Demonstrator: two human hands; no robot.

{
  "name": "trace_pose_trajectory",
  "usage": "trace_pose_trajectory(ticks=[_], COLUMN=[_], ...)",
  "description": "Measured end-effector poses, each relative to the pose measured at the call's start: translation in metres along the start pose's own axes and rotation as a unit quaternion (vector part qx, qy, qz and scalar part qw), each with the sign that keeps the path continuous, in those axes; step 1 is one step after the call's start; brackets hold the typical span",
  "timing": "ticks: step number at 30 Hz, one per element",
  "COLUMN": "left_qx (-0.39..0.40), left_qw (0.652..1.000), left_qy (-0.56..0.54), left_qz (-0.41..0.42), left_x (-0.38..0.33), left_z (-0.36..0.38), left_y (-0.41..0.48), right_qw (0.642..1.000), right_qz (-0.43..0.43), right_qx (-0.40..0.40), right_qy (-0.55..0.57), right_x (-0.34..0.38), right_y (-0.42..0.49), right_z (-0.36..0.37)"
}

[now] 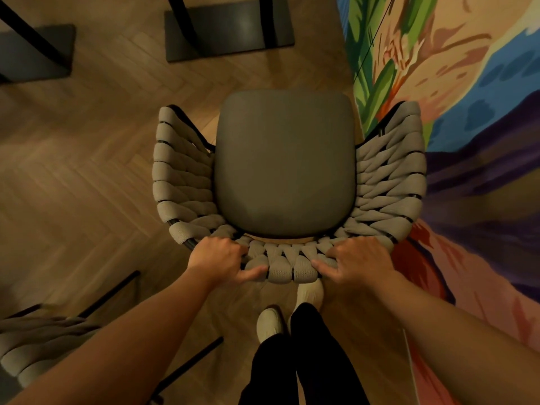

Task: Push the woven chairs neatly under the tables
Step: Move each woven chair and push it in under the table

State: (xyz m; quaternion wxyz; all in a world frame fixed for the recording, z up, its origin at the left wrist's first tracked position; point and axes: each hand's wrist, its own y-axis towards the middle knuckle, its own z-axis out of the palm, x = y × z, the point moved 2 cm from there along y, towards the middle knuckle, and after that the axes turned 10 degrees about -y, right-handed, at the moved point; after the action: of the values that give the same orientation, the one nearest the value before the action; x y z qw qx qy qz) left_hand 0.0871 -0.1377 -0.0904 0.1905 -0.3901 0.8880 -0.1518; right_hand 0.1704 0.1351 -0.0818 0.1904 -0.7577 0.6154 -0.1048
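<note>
A woven chair (pixel 286 168) with a grey seat cushion and thick beige woven straps stands right below me, seen from above. My left hand (pixel 220 260) grips the top of its backrest on the left, and my right hand (pixel 355 263) grips the backrest on the right. Ahead of the chair, a dark table base (pixel 230 29) stands flat on the floor at the top of the view, with black legs rising from it. The tabletop itself is out of view.
A colourful painted wall (pixel 467 112) runs close along the chair's right side. A second table base (pixel 35 54) sits at the top left. Another woven chair (pixel 38 343) stands at the lower left. My feet (pixel 292 311) are behind the chair on the herringbone wood floor (pixel 87 171).
</note>
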Motion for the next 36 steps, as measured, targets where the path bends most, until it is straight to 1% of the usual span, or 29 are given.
trace_pose_trajectory(ticks=[9,16,23,32,36], left_qx=[-0.029,-0.04,-0.057,-0.055,-0.056], left_qw=[1.0,0.999,0.998,0.998,0.998], left_qy=[0.008,-0.004,-0.004,-0.002,-0.009], left_qz=[-0.002,-0.018,-0.029,-0.041,-0.04], left_x=[-0.001,0.003,0.005,0.013,0.022], left_z=[-0.02,-0.045,-0.068,-0.102,-0.117], left_y=[0.038,0.082,0.135,0.199,0.227], right_qw=[0.999,0.998,0.999,0.999,0.999], right_qz=[0.003,0.011,0.005,-0.008,-0.003], right_qx=[-0.039,-0.056,-0.054,-0.032,-0.04], right_qy=[0.006,-0.008,0.002,-0.022,-0.021], right_x=[-0.037,-0.074,-0.124,-0.18,-0.202], right_y=[0.031,0.065,0.108,0.16,0.19], right_z=[-0.008,-0.019,-0.028,-0.053,-0.061])
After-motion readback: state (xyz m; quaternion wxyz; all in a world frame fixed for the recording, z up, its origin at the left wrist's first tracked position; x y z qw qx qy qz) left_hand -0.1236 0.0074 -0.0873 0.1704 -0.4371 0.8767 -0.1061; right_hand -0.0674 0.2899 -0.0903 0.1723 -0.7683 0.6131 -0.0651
